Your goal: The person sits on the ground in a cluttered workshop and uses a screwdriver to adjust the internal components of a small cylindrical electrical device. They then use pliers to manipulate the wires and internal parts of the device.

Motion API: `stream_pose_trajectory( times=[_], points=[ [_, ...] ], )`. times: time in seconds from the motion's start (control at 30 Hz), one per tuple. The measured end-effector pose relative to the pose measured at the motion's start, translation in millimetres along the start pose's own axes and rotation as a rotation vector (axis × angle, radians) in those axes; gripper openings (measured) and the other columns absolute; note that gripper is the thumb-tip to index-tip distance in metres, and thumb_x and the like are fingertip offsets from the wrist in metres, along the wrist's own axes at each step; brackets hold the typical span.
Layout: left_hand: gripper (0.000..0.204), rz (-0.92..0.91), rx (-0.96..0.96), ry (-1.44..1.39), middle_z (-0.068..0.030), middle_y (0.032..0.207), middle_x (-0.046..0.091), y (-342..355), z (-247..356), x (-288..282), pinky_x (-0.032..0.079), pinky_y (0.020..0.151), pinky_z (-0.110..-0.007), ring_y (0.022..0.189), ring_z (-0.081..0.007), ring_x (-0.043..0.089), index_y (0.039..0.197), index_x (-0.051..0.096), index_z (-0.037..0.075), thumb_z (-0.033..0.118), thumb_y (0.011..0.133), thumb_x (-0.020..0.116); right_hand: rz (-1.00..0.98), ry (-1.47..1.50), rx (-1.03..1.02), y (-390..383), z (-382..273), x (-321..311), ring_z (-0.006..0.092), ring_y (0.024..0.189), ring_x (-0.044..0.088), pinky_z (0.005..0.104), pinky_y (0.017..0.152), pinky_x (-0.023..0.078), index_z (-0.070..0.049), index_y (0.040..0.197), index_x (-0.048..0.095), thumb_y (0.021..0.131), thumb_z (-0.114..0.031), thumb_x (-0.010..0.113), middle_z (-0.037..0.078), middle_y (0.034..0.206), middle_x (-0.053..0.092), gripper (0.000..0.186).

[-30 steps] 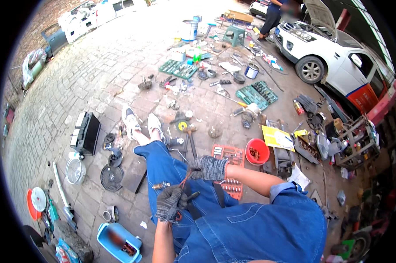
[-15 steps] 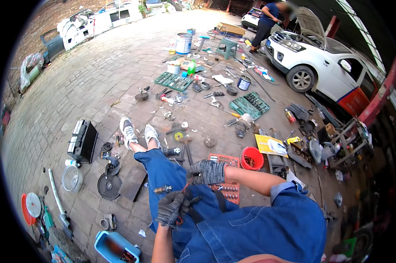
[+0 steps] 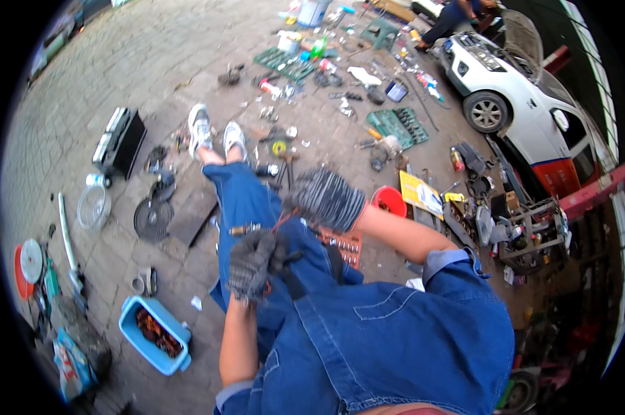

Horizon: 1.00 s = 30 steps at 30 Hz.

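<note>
1. Head view: the gloved left hand is curled closed on a brass-coloured metal part, which juts out at its 12 o'clock above the person's lap.
2. The gloved right hand, at the left's 2 o'clock, pinches a thin reddish wire strung between them.
3. The right hand and forearm partly hide a red socket tray at 3 o'clock.
4. Beyond that forearm stands a red bucket, beside a yellow sheet.
5. At 9 o'clock lie a dark plate and round black grille; at 7, a blue tub.
6. A battery stands at 10.
7. Farthest, at 2, a white car has its bonnet raised.
</note>
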<state>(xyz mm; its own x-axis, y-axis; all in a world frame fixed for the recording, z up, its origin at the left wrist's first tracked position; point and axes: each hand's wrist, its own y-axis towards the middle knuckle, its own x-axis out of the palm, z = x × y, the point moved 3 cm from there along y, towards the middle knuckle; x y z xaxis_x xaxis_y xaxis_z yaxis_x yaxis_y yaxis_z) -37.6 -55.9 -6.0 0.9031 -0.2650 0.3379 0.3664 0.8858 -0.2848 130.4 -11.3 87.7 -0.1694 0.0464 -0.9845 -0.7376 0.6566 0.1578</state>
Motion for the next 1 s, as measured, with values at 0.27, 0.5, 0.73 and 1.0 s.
stream_pose_trajectory(
  times=[0.27, 0.5, 0.73, 1.0],
  points=[
    [0.023, 0.046, -0.109, -0.218, -0.0041, 0.067, 0.062, -5.2, -11.2, 4.8, 0.043, 0.045, -0.021, 0.051, -0.0092, 0.055, 0.093, 0.064, 0.002, 0.023, 0.088, 0.057, 0.407, 1.245, 0.559, -31.6, 22.1, 21.8, 0.0146, 0.094, 0.054, 0.0280, 0.086, 0.044, -0.003, 0.123, 0.047, 0.078, -0.009, 0.066, 0.011, 0.116, 0.056, 0.050],
    [0.022, 0.044, -0.125, -0.299, -0.0037, 0.067, 0.062, 1.2, -12.1, 13.3, 0.042, 0.043, -0.020, 0.049, -0.0085, 0.055, 0.093, 0.064, 0.002, 0.023, 0.089, 0.056, 0.350, 1.452, 0.871, -42.5, 7.9, 54.0, 0.0107, 0.080, 0.056, 0.0247, 0.071, 0.047, -0.002, 0.108, 0.058, 0.085, -0.018, 0.061, 0.003, 0.093, 0.063, 0.028],
    [0.024, -0.023, -0.208, -0.375, -0.0047, 0.067, 0.062, 3.8, -11.7, 21.6, 0.035, 0.035, -0.017, 0.042, -0.0064, 0.050, 0.095, 0.060, -0.001, 0.022, 0.089, 0.055, 0.319, 1.651, 0.841, -29.9, -7.6, 69.5, 0.0135, 0.085, 0.060, 0.0260, 0.074, 0.047, -0.001, 0.108, 0.058, 0.082, -0.017, 0.064, 0.006, 0.094, 0.064, 0.031],
    [0.024, 0.007, -0.210, -0.325, -0.0042, 0.067, 0.062, 5.0, -11.5, 22.7, 0.035, 0.034, -0.017, 0.042, -0.0056, 0.049, 0.096, 0.059, 0.000, 0.023, 0.089, 0.054, 0.360, 1.650, 0.850, -30.6, -7.9, 71.2, 0.0146, 0.085, 0.060, 0.0278, 0.077, 0.048, -0.002, 0.111, 0.057, 0.082, -0.013, 0.063, 0.007, 0.098, 0.063, 0.032]
  ],
)
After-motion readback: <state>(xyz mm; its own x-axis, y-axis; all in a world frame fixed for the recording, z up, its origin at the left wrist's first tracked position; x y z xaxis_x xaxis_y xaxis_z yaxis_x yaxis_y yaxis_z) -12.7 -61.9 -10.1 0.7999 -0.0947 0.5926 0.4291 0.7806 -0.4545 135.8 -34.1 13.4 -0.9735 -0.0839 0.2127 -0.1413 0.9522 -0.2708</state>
